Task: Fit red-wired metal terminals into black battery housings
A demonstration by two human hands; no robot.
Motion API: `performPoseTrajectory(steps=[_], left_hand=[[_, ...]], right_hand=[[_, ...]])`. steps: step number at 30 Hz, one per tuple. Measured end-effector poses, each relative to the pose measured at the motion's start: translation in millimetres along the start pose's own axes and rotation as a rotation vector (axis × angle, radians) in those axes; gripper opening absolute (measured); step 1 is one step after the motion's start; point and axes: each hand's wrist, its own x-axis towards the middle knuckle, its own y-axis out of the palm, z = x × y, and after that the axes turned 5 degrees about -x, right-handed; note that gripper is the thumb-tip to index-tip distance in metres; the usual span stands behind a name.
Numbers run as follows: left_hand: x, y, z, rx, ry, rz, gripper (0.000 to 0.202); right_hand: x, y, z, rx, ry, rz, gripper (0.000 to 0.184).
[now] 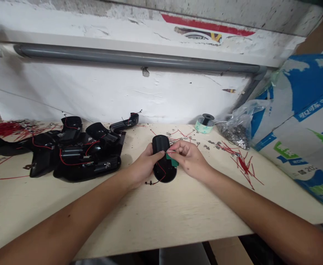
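Note:
My left hand (143, 165) grips a black oval plastic shell (161, 147) from its left side, held over the middle of the workbench (161, 217). My right hand (190, 158) is closed in a pinch on a small green circuit board (173, 160) at the shell's right edge. A thin red wire (161, 173) loops across the shell's lower half and trails to a small metal end on the bench. Both sets of fingers meet over the shell.
A heap of black shells with red wires (75, 151) lies at the left. Loose red wires (244, 163) and small metal parts scatter at the right, beside a tape roll (205, 124), a clear bag of metal pieces (235, 130) and a large blue-white sack (302, 121).

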Motion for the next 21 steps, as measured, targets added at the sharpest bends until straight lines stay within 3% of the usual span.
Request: performPoseTrajectory(steps=[5, 9, 13, 17, 21], left_hand=[[-3, 2.2, -7, -0.138, -0.083, -0.021, 0.037], [0, 0.7, -8, -0.262, -0.047, -0.125, 0.026], [4, -1.0, -6, -0.312, 0.040, -0.214, 0.021], [5, -4.3, -4, -0.284, 0.074, -0.138, 0.020], [5, -6.8, -2, -0.265, 0.096, 0.004, 0.030]], right_hand=[[3, -7, 0, 0.162, 0.017, -0.076, 0.033], [4, -12, -1, 0.292, 0.073, -0.074, 0.038], [-2, -15, 7, 0.255, 0.255, 0.108, 0.037], [-8, -12, 19, 0.099, 0.359, 0.346, 0.037], [-7, -13, 24, 0.110, 0.346, 0.298, 0.035]])
